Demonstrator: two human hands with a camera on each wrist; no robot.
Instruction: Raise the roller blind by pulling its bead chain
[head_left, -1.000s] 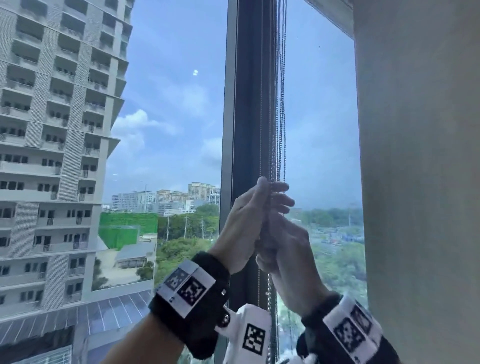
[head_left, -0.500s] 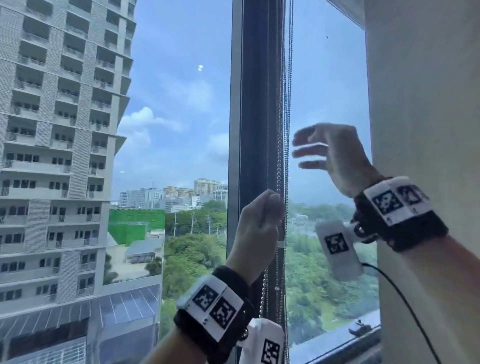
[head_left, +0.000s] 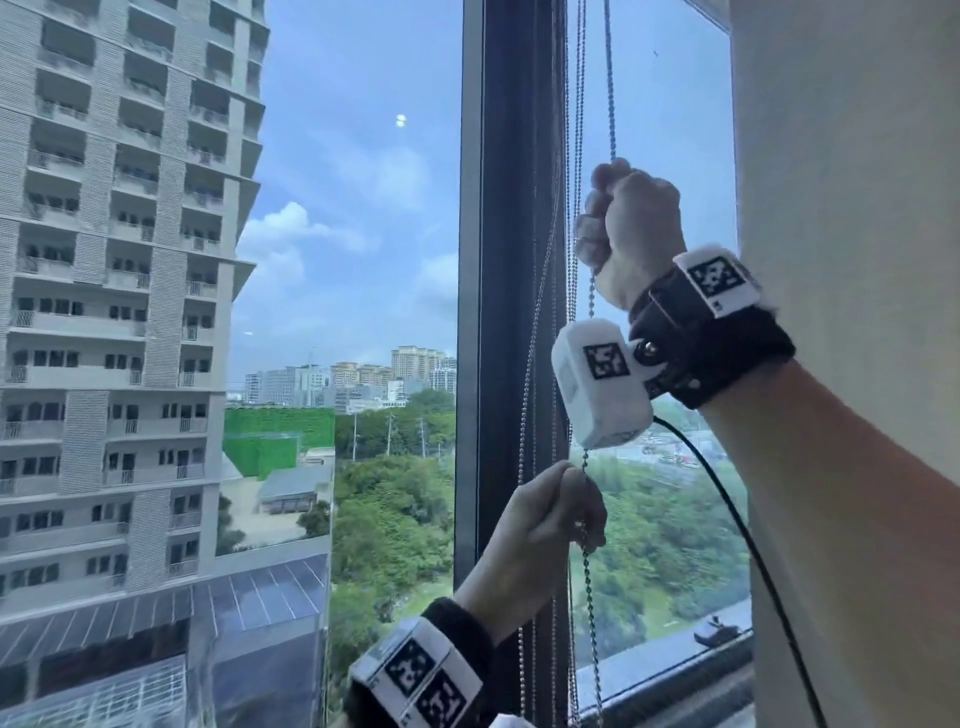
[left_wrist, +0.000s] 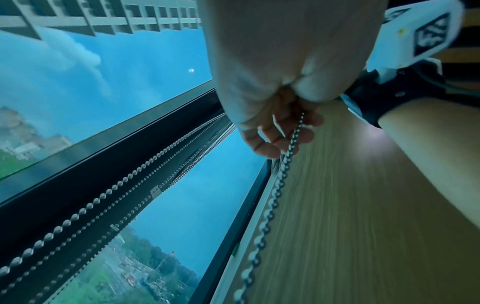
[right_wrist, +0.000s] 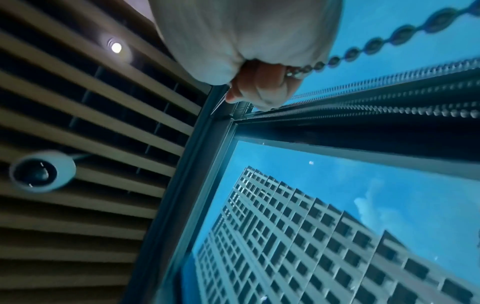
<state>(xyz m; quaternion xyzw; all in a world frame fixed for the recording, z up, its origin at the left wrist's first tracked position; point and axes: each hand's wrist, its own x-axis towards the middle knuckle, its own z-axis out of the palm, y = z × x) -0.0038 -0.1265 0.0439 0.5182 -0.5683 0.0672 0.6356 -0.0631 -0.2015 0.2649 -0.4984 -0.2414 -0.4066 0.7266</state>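
Metal bead chain (head_left: 591, 597) gripped by right hand (head_left: 631, 228) above left hand (head_left: 550, 525).

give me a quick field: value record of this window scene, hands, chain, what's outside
setting: tall window with a dark frame post, beige wall on the right
right hand: raised, fist gripping the bead chain
left hand: lower, gripping the same strand below the right wrist
chain state: runs straight from above through both hands; other strands hang free beside the post
blind: its fabric is not in view
outside: high-rise block on the left, trees, blue sky with clouds
wrists: black bands with white marker tags
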